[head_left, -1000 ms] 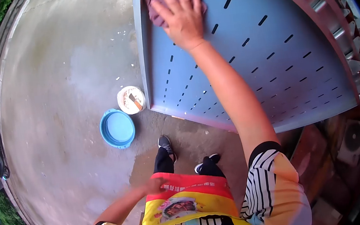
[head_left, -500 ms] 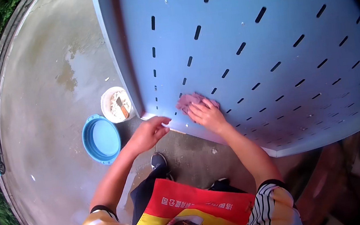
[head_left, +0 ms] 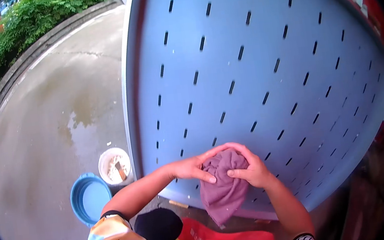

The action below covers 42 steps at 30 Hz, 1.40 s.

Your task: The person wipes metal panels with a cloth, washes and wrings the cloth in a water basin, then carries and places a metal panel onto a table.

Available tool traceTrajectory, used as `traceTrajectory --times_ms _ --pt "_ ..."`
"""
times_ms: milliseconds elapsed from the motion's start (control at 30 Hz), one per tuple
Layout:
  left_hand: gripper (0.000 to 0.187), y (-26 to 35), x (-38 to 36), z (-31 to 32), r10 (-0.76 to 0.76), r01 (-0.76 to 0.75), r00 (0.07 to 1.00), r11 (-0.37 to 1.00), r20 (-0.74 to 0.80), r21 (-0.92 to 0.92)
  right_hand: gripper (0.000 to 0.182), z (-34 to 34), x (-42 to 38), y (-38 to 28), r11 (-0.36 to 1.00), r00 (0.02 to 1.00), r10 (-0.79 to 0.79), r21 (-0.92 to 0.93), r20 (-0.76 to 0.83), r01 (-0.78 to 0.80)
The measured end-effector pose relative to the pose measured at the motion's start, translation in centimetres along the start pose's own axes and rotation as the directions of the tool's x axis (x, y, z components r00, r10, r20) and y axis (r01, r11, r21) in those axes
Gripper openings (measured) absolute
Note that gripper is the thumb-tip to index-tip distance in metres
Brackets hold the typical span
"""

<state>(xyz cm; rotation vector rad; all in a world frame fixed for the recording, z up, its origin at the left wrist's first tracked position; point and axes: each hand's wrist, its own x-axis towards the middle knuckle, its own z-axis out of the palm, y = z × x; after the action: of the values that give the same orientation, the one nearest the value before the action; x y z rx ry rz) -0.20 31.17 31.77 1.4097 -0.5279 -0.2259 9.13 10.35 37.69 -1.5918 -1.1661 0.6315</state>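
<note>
A mauve cloth (head_left: 224, 188) is bunched between both my hands, its lower end hanging loose. My left hand (head_left: 195, 167) grips it from the left, thumb across the front. From the right, my right hand (head_left: 250, 165) holds the same cloth with its thumb pressed into the folds. Right behind them stands a large blue slotted panel (head_left: 229, 70), with rows of short dark slots and a few pale specks on its surface.
On the wet concrete ground (head_left: 35, 134) at left stand a blue basin (head_left: 91, 199) and a white bucket (head_left: 106, 161) holding pale scraps and a wooden-handled scraper (head_left: 120, 171). A curb (head_left: 43, 37) and green bushes (head_left: 45, 18) lie beyond.
My left hand has moved right and taken hold of the cloth. My right hand has lifted the cloth off the panel, where it was pressed flat. The view has shifted up the panel.
</note>
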Motion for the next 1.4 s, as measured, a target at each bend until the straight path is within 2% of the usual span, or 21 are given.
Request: traceTrajectory --times_ms 167,200,267,333,367,400,433,467,533,600,733,800,933,1000,1100,1167,1200,1267,1300,1333,1400 --pt "0.066 4.6 1.5 -3.7 0.168 -0.126 0.967 0.968 -0.190 0.216 0.056 -3.0 5.2 -5.4 0.894 0.965 -0.235 -0.364 0.117 0.262" --pt "0.051 7.2 1.4 -4.1 0.316 -0.120 0.900 0.841 -0.300 0.527 0.056 -3.4 6.4 -6.1 0.815 0.943 -0.314 -0.479 0.107 0.326" --pt "0.044 11.8 2.3 -5.8 0.595 -0.279 0.781 0.605 -0.190 0.746 0.053 -4.1 9.1 -9.4 0.582 0.847 -0.520 -0.679 0.114 0.448" --pt "0.036 17.1 3.7 -7.8 0.788 -0.293 0.612 0.304 -0.066 0.906 0.047 -5.0 12.9 -13.4 0.173 0.621 -0.753 -0.846 0.216 0.504" --pt "0.034 19.8 4.4 -9.0 0.864 -0.115 0.501 0.021 0.039 0.993 0.039 -5.4 14.8 -15.6 0.054 0.549 -0.803 -0.889 0.232 0.454" --pt "0.034 22.6 5.4 -9.4 0.888 -0.037 0.436 -0.141 0.143 0.989 0.033 -6.5 16.7 -17.0 -0.075 0.438 -0.865 -0.926 0.245 0.371" --pt "0.034 24.5 6.3 -10.8 0.890 0.073 0.397 -0.276 0.226 0.958 0.031 -7.5 18.7 -18.3 -0.080 0.447 -0.864 -0.941 0.230 0.329" --pt "0.037 25.9 6.8 -11.7 0.884 0.181 0.405 -0.326 0.232 0.928 0.051 -8.9 21.3 -18.6 -0.121 0.439 -0.872 -0.964 0.218 0.238" --pt "0.041 24.9 8.7 -16.1 0.865 0.262 0.453 -0.359 0.215 0.896 0.055 -10.6 24.6 -16.6 -0.064 0.483 -0.871 -0.996 0.089 0.067" --pt "0.048 20.9 9.4 -18.5 0.900 0.283 0.400 -0.303 0.175 0.910 0.050 -9.7 25.2 -13.9 0.031 0.477 -0.879 -0.997 0.009 0.077" --pt "0.044 13.5 5.7 -15.3 0.912 0.275 0.396 -0.226 0.104 0.934 0.047 -4.0 22.0 -7.1 0.101 0.521 -0.852 -0.991 -0.042 0.084" --pt "0.040 8.8 2.8 -13.5 0.877 0.204 0.462 -0.248 0.130 0.947 0.043 -1.2 18.2 -3.7 0.117 0.606 -0.795 -0.983 -0.010 0.138" --pt "0.037 -1.5 -3.6 -8.5 0.678 0.104 0.730 0.011 -0.084 0.995 0.037 4.6 10.4 4.3 0.161 0.768 -0.638 -0.966 0.054 0.202" --pt "0.038 -3.1 -5.3 -5.9 0.524 0.006 0.849 0.118 -0.068 0.993 0.037 6.3 7.3 6.6 0.292 0.837 -0.540 -0.914 0.086 0.282" --pt "0.034 -1.5 -5.0 -3.8 0.451 -0.038 0.884 0.334 -0.125 0.942 0.042 4.8 5.0 6.3 0.581 0.915 -0.402 -0.765 0.025 0.276" --pt "0.040 1.6 -2.5 -4.4 0.520 -0.056 0.837 0.395 -0.173 0.917 0.050 0.8 4.9 1.5 0.619 0.888 -0.452 -0.746 -0.083 0.245" --pt "0.048 5.4 -0.6 -4.9 0.644 -0.167 0.764 0.261 -0.043 0.951 0.049 -1.6 4.9 -2.3 0.605 0.860 -0.487 -0.768 -0.151 0.208" --pt "0.050 11.9 1.9 -4.9 0.754 -0.060 0.650 0.177 -0.096 0.982 0.049 -7.5 6.0 -8.5 0.492 0.669 -0.705 -0.842 -0.236 0.222" --pt "0.047 14.3 3.2 -5.4 0.811 -0.101 0.573 0.216 -0.121 0.971 0.051 -10.7 6.6 -12.1 0.404 0.615 -0.750 -0.905 -0.243 0.134" --pt "0.043 15.9 4.5 -6.3 0.853 -0.040 0.515 0.123 -0.085 0.992 0.053 -13.0 6.7 -15.6 0.234 0.590 -0.779 -0.971 -0.215 -0.044" --pt "0.041 17.0 6.6 -7.2 0.869 -0.010 0.477 0.153 -0.130 0.988 0.053 -18.3 8.1 -19.1 -0.023 0.571 -0.811 -0.970 -0.124 -0.243"
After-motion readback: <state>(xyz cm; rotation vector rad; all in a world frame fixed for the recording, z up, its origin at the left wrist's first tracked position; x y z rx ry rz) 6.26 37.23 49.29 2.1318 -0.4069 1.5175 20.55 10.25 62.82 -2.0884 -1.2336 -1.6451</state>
